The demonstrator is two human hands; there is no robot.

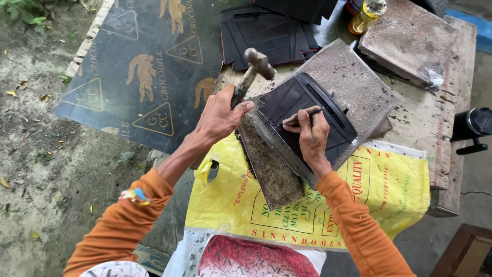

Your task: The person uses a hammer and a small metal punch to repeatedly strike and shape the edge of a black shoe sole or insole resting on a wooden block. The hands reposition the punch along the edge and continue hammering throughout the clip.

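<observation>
Outdoors on a worn tabletop (pixel 425 118), left hand (pixel 218 118) grips a hammer (pixel 251 72) raised left of the punch (pixel 302 117) pinched by right hand (pixel 312 136) on dark leather (pixel 307 102).

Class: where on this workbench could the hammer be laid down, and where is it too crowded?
Free: the bare stone slab at the far right, and the yellow sack right of the right hand. Crowded: the middle slab, covered by the dark leather piece, with the left hand holding the hammer.

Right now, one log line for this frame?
left hand: grips raised hammer | right hand: holds thin tool on dark leather piece | piece: on stone slab
</observation>
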